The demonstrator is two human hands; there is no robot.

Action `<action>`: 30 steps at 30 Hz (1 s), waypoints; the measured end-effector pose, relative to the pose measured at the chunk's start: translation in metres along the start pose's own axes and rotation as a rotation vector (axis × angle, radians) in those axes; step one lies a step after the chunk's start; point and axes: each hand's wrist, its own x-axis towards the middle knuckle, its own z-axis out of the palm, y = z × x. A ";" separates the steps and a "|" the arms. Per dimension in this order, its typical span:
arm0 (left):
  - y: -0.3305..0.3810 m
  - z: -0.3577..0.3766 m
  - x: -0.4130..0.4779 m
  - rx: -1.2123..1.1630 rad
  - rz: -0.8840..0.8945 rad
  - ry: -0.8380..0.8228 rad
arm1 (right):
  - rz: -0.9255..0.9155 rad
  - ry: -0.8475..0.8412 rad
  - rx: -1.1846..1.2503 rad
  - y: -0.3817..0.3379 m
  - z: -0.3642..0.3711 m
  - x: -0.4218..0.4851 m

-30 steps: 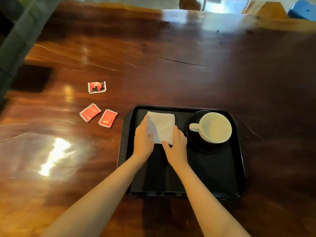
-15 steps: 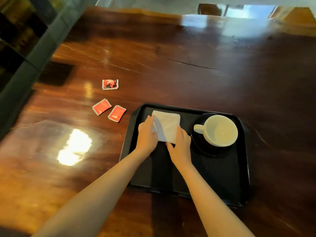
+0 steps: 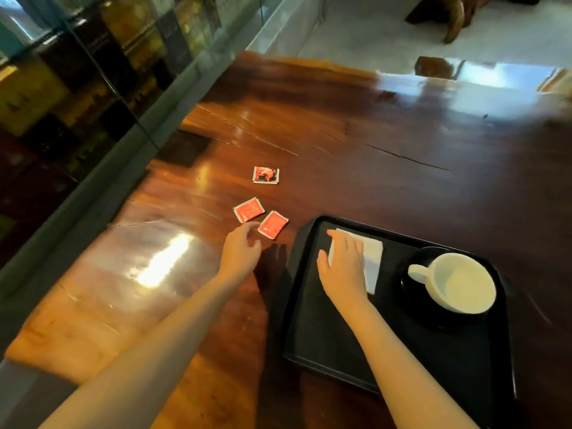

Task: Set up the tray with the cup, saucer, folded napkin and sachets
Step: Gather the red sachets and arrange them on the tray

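A black tray (image 3: pixel 322 332) lies on the wooden table. On its right side a white cup (image 3: pixel 461 283) stands on a dark saucer (image 3: pixel 411 292). The folded white napkin (image 3: pixel 373 258) lies at the tray's far left, and my right hand (image 3: pixel 343 267) rests flat on its left part. Left of the tray, two red sachets (image 3: pixel 248 209) (image 3: pixel 273 224) lie side by side, with a third red-and-black sachet (image 3: pixel 266 174) farther back. My left hand (image 3: pixel 241 252) hovers just short of the two near sachets, fingers loosely curled and holding nothing.
The table's left edge (image 3: pixel 93 243) runs along a grey ledge and a glass wall. A long crack (image 3: pixel 402 156) crosses the tabletop behind the tray. A wooden furniture leg (image 3: pixel 455 23) stands on the floor beyond the far edge.
My left hand has left the napkin and moved left off the tray, close to the two red sachets. My right hand stays on the napkin. The view has swung left.
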 end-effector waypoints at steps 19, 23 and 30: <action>-0.061 -0.008 0.116 0.201 0.090 -0.121 | 0.177 -0.265 -0.668 -0.070 0.119 0.106; -0.065 -0.013 0.122 0.166 0.068 -0.191 | 0.235 -0.289 -0.652 -0.069 0.117 0.113; -0.070 -0.027 0.130 0.030 0.067 -0.213 | 0.211 -0.427 -0.241 -0.074 0.112 0.128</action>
